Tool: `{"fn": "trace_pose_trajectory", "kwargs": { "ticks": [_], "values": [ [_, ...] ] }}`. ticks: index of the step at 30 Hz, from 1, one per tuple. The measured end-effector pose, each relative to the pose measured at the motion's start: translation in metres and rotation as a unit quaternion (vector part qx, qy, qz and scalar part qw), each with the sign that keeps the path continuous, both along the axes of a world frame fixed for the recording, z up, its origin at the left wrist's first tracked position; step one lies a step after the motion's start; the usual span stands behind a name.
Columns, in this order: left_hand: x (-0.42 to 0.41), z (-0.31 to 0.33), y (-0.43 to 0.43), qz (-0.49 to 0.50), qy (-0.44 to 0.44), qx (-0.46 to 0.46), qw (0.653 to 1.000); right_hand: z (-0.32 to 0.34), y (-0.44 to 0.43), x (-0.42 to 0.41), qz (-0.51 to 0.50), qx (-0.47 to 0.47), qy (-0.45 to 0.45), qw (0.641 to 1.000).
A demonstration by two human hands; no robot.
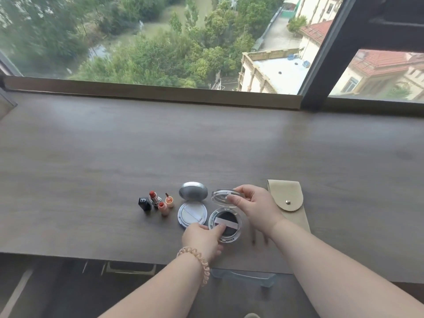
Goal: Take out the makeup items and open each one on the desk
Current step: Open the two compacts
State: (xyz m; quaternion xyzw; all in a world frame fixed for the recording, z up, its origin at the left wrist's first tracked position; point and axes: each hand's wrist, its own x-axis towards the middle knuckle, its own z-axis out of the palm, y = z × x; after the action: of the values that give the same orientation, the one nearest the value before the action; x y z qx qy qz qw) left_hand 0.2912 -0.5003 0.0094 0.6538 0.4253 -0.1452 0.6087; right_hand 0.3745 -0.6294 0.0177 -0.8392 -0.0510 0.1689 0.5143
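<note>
Lying open near the front edge of the desk (114,157), about midway along it, the round compact (231,234) shows a dark puff with a pale ribbon (226,223) across its top. Its clear lid (222,196) stands tilted up on the far side, toward the window. The right hand (254,206) pinches this lid between thumb and fingertips at its right rim, the wrist crossing over the desk from the right. The left hand (202,237) grips the compact's base from the near left, its fingers curled round the rim and the thumb pressed onto the ribbon. A coiled peach hair tie (197,260) circles the left wrist.

Just beside the base on the left lies a silver compact (192,214), also open, with a white puff inside and its mirrored lid raised on the far side. Further left stands a small cluster: a red lipstick (154,198) with the bullet exposed, its black cap (144,203) next to it, and two small peach tubes (163,208) with their tops off.

To the right of the right hand, a beige pouch (289,200) with a snap flap lies flat on the desk, partly hidden by the forearm. Along the desk's far edge runs a window (160,42) looking down on trees and rooftops.
</note>
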Motion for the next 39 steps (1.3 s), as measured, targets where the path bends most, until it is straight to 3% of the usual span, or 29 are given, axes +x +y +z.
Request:
{"fn": "trace_pose_trajectory", "kwargs": {
  "ticks": [8, 17, 24, 39],
  "values": [
    [0.014, 0.005, -0.006, -0.050, 0.029, 0.124, 0.991, -0.008, 0.003, 0.026, 0.032, -0.042, 0.010, 0.999],
    [0.015, -0.006, -0.007, -0.121, 0.043, 0.273, 0.953, -0.014, 0.004, 0.033, 0.058, -0.048, 0.023, 0.997],
    [0.016, -0.013, -0.005, -0.179, 0.041, 0.309, 0.933, -0.014, 0.004, 0.038, 0.059, -0.101, 0.008, 0.993],
    [0.018, -0.006, -0.008, -0.188, 0.037, 0.314, 0.930, -0.002, 0.011, 0.048, 0.067, -0.209, 0.020, 0.975]
  ]
}}
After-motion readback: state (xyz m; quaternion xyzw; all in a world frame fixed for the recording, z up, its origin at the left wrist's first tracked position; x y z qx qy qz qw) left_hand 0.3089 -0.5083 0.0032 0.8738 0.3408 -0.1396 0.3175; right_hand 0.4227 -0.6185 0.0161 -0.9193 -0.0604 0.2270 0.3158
